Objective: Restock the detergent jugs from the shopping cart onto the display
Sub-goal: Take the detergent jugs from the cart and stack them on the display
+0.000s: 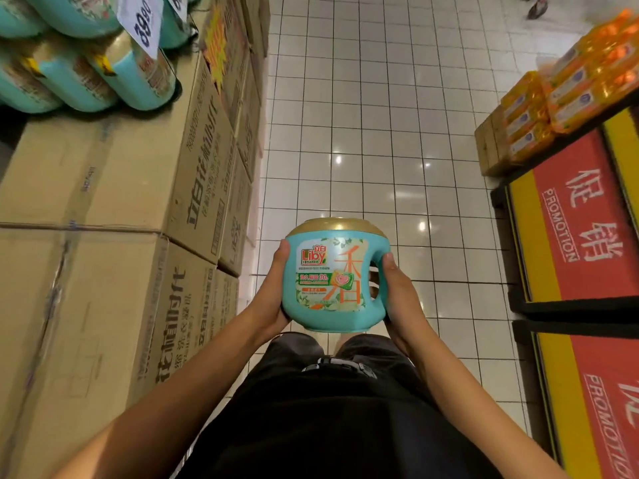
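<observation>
The left hand (276, 292) cups the near-left side of a teal detergent jug (335, 274), thumb up along its edge. The right hand (397, 295) grasps the handle side, fingers showing through the handle loop. Both hands grip the jug, which is upright, gold cap on top, in mid-air in front of the person's waist above the tiled floor (380, 133). This looks like the carrying step: one jug on its way to the display. The stacked jugs (86, 63) lie on their sides on cardboard boxes (103, 188) up to the left, so the next move probably calls for turning left, lifting, and tipping the jug to match that stack. The shopping cart is out of view, the free slot on the stack is cut off, and the price sign (141, 22) is blurred.
</observation>
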The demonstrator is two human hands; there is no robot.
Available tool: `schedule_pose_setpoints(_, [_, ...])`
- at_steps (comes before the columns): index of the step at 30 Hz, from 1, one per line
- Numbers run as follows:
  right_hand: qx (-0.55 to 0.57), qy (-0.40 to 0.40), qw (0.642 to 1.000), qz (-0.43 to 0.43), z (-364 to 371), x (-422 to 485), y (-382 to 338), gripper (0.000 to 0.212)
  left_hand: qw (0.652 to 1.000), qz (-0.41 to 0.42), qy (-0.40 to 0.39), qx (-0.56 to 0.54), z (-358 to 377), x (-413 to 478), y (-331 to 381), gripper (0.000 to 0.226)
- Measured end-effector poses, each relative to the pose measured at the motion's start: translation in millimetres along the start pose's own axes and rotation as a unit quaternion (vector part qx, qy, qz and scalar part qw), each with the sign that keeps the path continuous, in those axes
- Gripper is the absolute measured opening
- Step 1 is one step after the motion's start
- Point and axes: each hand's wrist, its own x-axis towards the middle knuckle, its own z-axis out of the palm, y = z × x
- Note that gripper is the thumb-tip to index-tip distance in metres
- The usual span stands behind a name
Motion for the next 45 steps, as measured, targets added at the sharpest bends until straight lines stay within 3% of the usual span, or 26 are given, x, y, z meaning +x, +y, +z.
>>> schedule_pose_setpoints(11, [-0.056,-0.076,0.995,0.018,1,131,-84,0.045,0.995,0.024,0.078,-0.051,39,85,75,0.066])
schedule_pose_setpoints(18, [-0.113,-0.166,0.979,0.028,11,215,-156,0.052,0.981,0.064,0.150,-0.109,65,130,121,0.085])
schedule_pose_setpoints(22, [-0.147,-0.223,0.963,0.039,34,252,-184,0.050,0.967,0.103,0.175,-0.155,63,142,139,0.081])
schedule_pose_setpoints(29, [-0.198,-0.304,0.930,0.053,111,282,-198,0.052,0.929,0.159,0.260,-0.210,24,134,158,0.072])
schedule_pose_setpoints(39, [-0.236,-0.341,0.909,0.047,231,271,-198,0.055,0.915,0.197,0.264,-0.232,-63,93,196,0.071])
schedule_pose_setpoints(45, [-0.267,-0.377,0.886,0.030,304,265,-199,0.047,0.884,0.236,0.295,-0.276,-110,66,222,0.069])
